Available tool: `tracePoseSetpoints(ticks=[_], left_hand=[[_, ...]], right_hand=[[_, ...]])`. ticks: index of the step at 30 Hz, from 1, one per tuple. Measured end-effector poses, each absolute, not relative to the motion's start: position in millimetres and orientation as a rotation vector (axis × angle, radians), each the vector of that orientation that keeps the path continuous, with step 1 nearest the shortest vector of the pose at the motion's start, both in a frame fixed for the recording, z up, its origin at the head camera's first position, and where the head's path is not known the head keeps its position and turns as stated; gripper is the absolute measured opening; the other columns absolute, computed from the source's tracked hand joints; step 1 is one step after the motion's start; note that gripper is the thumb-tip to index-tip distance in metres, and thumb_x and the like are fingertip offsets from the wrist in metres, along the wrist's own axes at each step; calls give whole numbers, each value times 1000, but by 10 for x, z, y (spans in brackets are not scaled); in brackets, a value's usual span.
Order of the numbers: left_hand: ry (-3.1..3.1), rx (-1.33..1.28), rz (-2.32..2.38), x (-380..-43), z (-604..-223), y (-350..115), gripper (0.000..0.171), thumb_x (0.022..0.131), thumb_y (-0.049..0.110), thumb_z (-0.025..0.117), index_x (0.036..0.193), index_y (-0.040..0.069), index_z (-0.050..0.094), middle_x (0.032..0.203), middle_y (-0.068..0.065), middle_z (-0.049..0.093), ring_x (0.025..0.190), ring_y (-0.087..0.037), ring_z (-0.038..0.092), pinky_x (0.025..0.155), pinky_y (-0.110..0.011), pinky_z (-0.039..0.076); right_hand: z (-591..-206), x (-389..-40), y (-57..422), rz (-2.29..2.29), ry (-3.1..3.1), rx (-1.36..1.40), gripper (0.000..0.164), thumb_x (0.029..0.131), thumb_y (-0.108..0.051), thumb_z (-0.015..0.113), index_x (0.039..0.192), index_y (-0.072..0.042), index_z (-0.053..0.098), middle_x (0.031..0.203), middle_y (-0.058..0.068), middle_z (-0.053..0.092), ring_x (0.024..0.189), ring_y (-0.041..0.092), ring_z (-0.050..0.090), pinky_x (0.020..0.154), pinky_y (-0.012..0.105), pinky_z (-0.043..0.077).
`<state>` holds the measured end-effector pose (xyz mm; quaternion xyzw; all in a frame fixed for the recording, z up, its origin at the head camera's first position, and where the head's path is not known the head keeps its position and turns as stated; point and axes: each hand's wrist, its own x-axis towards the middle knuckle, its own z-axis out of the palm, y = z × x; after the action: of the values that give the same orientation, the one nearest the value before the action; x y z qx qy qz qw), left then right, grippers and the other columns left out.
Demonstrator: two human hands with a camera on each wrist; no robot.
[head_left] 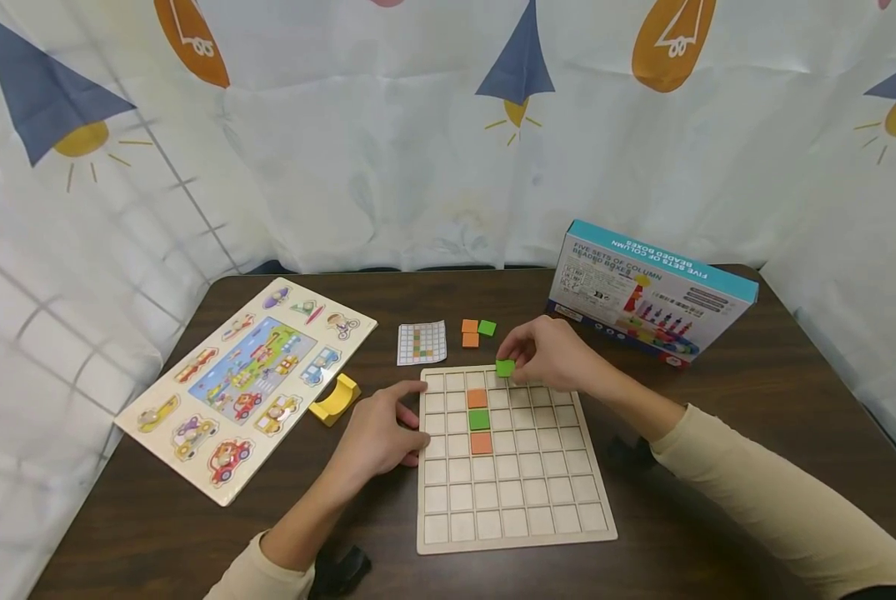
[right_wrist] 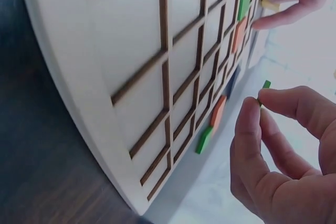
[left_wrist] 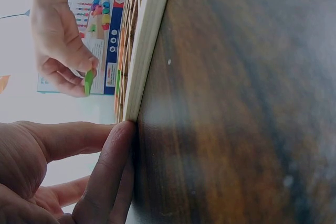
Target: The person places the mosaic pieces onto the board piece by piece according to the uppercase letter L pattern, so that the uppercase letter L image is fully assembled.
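Observation:
A wooden grid board (head_left: 442, 546) lies in front of me, with an orange tile (head_left: 477, 398), a green tile (head_left: 478, 419) and another orange tile (head_left: 481, 442) lined up in one column. Between thumb and fingertips my right hand (head_left: 556, 354) pinches a small green square tile (head_left: 503, 368), over the board's far edge; the right wrist view shows this tile (right_wrist: 266, 84) edge-on. My left hand (head_left: 376, 435) rests at the board's left edge, fingers fairly straight and spread. In the left wrist view its fingertips (left_wrist: 126, 129) touch the board's side (left_wrist: 149, 40).
Beyond the board sit two loose orange tiles (head_left: 470, 340) and a green one (head_left: 487, 328), beside a small pattern card (head_left: 406, 343). A picture puzzle board (head_left: 170, 387) lies at left, partly over a yellow curved block (head_left: 335, 402). A toy box (head_left: 646, 287) stands at back right.

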<state>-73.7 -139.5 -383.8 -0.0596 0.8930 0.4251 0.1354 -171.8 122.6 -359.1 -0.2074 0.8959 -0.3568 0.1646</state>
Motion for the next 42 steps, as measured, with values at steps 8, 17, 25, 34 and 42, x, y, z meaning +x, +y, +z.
tracePoseSetpoints(ticks=[8,17,25,34,42], left_hand=[[2588,-177,1213,-759,-3845,-1393,71,80,0,84,145,12,59,88,-9,65,52,-15,65,50,-28,60],[2589,-163,1214,-757,-3847,-1397,71,80,0,84,145,12,59,87,-9,65,51,-15,65,49,-28,60],[2589,-164,1209,-749,-3848,-1402,71,80,0,83,146,12,59,88,-9,65,51,-15,65,49,-28,60],[2589,-156,1221,-741,-3849,-1407,71,80,-1,83,145,11,59,87,-9,65,51,-15,65,49,-28,60],[2584,-157,1220,-743,-3836,-1406,71,80,0,83,145,11,59,88,-9,66,51,-15,66,49,-28,60]], right_hand=[[-3577,-1554,1177,-988,2537,-609,23,79,-2,82,98,-14,79,82,-2,70,79,15,63,73,31,55],[-3558,-1391,1160,-975,2523,-641,23,78,-2,83,98,-14,78,86,-2,70,79,14,63,73,30,56],[-3579,-1260,1111,-1000,2475,-662,25,76,0,84,97,-11,77,86,0,69,78,14,62,70,28,57],[-3629,-1138,1032,-982,2445,-680,25,74,1,87,94,-11,74,82,0,67,76,13,60,69,26,56],[-3650,-1044,984,-922,2449,-710,25,75,-2,88,91,-12,73,79,-1,66,74,12,59,67,24,54]])
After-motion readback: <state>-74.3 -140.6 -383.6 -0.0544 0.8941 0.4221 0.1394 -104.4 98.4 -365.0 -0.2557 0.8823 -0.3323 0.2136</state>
